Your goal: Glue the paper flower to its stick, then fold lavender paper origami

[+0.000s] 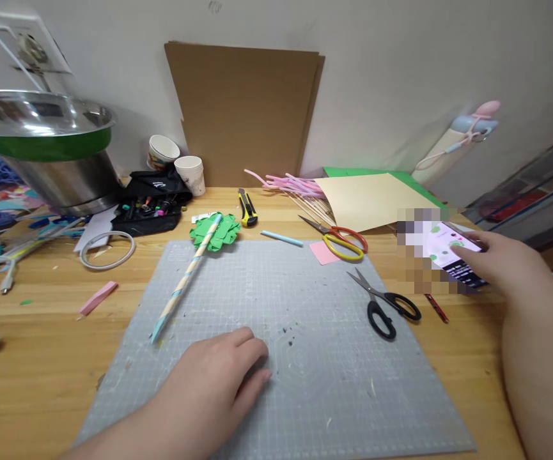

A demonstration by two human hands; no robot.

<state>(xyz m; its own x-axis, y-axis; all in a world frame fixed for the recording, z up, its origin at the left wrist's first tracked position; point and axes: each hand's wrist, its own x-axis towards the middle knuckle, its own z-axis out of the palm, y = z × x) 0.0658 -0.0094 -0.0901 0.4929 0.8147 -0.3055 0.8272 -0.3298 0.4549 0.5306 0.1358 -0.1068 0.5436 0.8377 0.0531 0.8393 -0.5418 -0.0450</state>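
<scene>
My left hand [231, 370] rests on the grey cutting mat [238, 294], fingers loosely bent and the thumb apart from them, with nothing seen in it. At the right, my right hand [501, 265] grips a smartphone [458, 255] with a lit screen, the thumb lying over its face; part of it is blurred out. A striped rolled-paper stick [185, 281] with a green paper piece [228, 231] at its far end lies on the mat, left of my left hand. Black-handled scissors [381, 300] lie opened on the mat's right side, between both hands.
Behind the mat lie a yellow cutter [247, 207], red-and-yellow scissors [343, 243], a light-blue paper strip [282, 238] and pink straws [295, 185]. A metal bowl [41, 121], paper cups [190, 174] and a black pouch [151, 201] stand left. Cardboard [245, 115] leans on the wall.
</scene>
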